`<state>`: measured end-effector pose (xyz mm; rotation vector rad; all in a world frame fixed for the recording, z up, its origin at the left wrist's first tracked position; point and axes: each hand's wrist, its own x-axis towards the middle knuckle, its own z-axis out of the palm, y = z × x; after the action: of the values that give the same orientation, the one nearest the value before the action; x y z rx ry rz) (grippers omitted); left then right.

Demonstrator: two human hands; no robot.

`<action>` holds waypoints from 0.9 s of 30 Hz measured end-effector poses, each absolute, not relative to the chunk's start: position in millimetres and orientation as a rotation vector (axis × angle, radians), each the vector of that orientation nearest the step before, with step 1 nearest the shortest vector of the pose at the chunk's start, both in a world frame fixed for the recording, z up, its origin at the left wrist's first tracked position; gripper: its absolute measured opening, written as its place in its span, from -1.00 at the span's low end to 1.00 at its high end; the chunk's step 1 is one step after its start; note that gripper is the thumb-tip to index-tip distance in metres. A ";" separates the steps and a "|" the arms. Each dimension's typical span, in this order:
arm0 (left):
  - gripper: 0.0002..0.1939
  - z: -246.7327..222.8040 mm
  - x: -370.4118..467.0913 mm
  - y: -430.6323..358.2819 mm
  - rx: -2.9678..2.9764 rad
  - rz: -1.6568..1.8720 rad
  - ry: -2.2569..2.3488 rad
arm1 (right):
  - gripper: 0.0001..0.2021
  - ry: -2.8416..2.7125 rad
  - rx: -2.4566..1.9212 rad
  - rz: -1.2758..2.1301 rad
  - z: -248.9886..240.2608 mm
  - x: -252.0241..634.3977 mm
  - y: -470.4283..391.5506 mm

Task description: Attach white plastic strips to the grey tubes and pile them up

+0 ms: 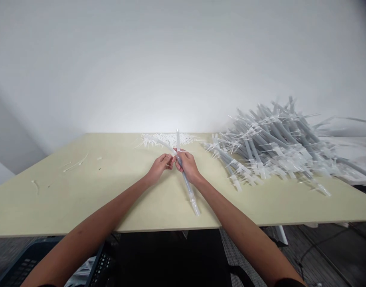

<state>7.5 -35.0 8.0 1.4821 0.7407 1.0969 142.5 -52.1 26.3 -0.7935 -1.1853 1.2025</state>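
My right hand (188, 165) is closed round a translucent plastic tube (186, 183), with two branches spreading from its far end and a clear fitting at its near end. One branch points straight away from me, while the other curves to the left. Close beside it, my left hand (161, 168) has its fingertips pinched together near the fork. Whatever lies between those fingertips is too small to make out. Behind both hands, a heap of thin white cable ties (171, 139) lies along the table's far edge.
A big pile of similar branched tubes (272, 139) covers the table's right side. Loose cable ties (76, 164) and small scraps lie on the left of the pale table (117, 211). A dark basket (30, 255) holding pale pieces stands below the front edge at left.
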 end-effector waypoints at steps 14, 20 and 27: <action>-0.57 23.4 8.6 -58.0 1.847 1.144 1.015 | -0.61 -1.256 -0.934 1.061 21.5 146.4 -44.5; -0.57 27.1 16.9 -65.8 1.835 1.171 1.044 | -0.62 -1.390 -1.045 0.800 22.8 142.4 -49.6; -0.55 23.9 11.4 -59.8 1.888 1.099 1.058 | -0.58 -1.404 -1.078 0.713 22.2 143.2 -52.4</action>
<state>11.4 -59.8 23.9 1.8877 1.0585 1.0990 143.2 -52.4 22.2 -1.0781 -1.4044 0.7132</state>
